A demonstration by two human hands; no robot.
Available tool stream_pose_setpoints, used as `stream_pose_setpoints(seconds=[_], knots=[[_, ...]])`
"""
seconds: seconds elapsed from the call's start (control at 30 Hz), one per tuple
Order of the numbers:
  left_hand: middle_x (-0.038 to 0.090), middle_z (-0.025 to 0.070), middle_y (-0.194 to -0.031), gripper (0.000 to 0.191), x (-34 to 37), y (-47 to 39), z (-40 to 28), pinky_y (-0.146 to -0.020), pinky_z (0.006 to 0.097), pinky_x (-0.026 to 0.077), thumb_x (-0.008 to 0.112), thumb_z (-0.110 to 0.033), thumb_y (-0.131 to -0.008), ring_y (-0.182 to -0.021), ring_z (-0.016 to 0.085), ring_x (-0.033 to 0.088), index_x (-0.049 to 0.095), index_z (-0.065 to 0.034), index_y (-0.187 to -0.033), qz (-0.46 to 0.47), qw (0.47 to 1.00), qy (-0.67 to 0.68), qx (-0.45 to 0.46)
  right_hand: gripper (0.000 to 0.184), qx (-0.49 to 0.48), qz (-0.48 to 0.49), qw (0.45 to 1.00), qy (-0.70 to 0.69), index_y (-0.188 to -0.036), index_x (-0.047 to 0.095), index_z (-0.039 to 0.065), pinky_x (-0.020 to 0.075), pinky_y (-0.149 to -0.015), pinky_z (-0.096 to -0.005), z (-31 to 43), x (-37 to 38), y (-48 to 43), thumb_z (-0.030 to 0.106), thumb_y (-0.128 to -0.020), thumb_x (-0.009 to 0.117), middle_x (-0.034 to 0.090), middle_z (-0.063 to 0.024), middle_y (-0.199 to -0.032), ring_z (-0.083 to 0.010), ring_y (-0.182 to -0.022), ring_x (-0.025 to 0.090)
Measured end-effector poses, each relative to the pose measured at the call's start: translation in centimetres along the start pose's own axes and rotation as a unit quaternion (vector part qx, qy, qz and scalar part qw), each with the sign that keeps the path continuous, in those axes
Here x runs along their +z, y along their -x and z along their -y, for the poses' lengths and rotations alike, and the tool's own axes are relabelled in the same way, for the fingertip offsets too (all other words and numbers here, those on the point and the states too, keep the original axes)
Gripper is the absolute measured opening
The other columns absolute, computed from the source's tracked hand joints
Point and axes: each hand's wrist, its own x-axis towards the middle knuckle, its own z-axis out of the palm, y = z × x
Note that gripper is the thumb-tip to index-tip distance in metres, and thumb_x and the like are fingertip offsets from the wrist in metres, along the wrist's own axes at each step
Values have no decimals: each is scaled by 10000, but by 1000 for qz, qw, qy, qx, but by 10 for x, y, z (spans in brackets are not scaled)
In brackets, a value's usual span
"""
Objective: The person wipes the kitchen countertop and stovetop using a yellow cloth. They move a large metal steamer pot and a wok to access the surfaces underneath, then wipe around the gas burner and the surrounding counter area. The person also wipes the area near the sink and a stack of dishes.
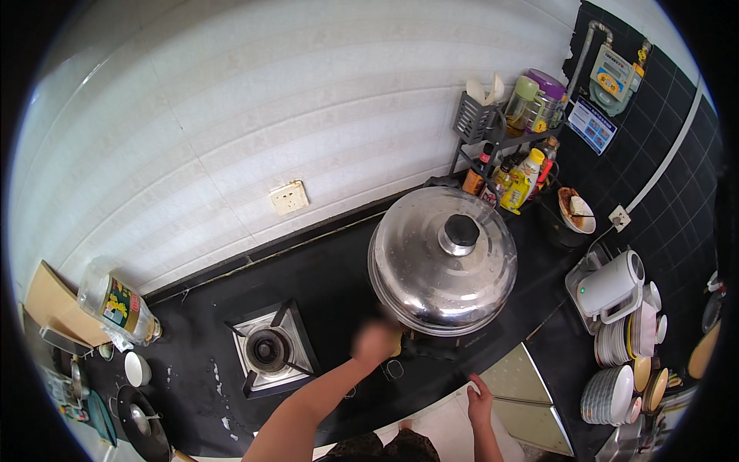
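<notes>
A large steamer pot with a domed, shiny metal lid [427, 277] and a black knob [462, 231] stands on the right part of the black cooktop. My left hand [376, 342] is at the pot's lower left edge, beside a yellowish thing; blur hides its fingers and whether it grips anything. My right hand [479, 398] hangs in front of the counter's edge, below the pot, its fingers apart and nothing in it. Left of my left hand, a gas burner [267, 351] shows no visible flame, and nothing stands on its black pan support.
Sauce bottles [525, 173] stand under a dark rack behind the pot. A white electric kettle [611, 284], stacked plates and bowls [606, 395] are at the right. At the left are a large plastic bottle [118, 303], a white bowl [137, 369] and a wok [144, 439].
</notes>
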Motion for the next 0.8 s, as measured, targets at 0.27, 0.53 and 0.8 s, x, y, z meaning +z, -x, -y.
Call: stream_pose_setpoints(seconds=[0.27,0.53,0.8], knots=[[615,103,-768,207,-66,-20,-13,-599,384,490,602,-263,-765,-701,245,614,658,-67,-805,-95,994,-34,-27,307,23,12,1000,-17,-1176,578,6,439,-864,-250,13,2,-2,-11,-873,527,548,-106,-1262,-145,-1082,521],[653,136,-884,254,-33,8,-31,-733,401,524,655,-205,-623,-848,326,630,624,-61,-830,65,998,-13,11,312,60,38,997,-24,-1184,582,24,456,-871,-252,17,13,-1,5,-877,538,559,-100,-1252,-175,-1150,519],[635,113,-819,215,-17,-16,7,-671,406,497,662,-229,-687,-790,283,629,642,-73,-834,13,994,-8,-106,314,23,21,1000,-4,-1184,579,19,439,-907,-273,20,6,0,13,-874,536,575,-108,-1230,-184,-1142,528]])
